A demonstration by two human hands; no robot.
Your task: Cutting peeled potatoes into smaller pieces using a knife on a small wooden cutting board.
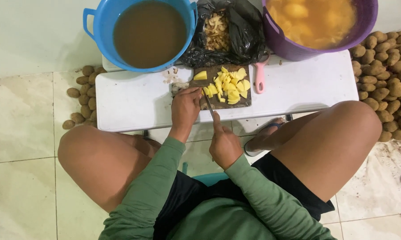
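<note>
While the right hand [225, 144] closes around a knife [208, 103], the left hand [185, 106] pins a potato piece [206, 91] on the cutting board [220, 103].

Both grips are pressed shut: right fist on the handle with the forefinger along the blade, left fingertips bent down on the piece at the board's left edge, just above frame centre. Beside them a heap of yellow chunks [230, 85] already covers the middle of the board. Peelings sit in a black bag [222, 31] above, a blue tub [140, 33] of brown water at upper left, a purple tub [318, 22] of peeled potatoes at upper right. Many unpeeled potatoes [385, 75] are piled on the floor at right, so much seems left.
</note>
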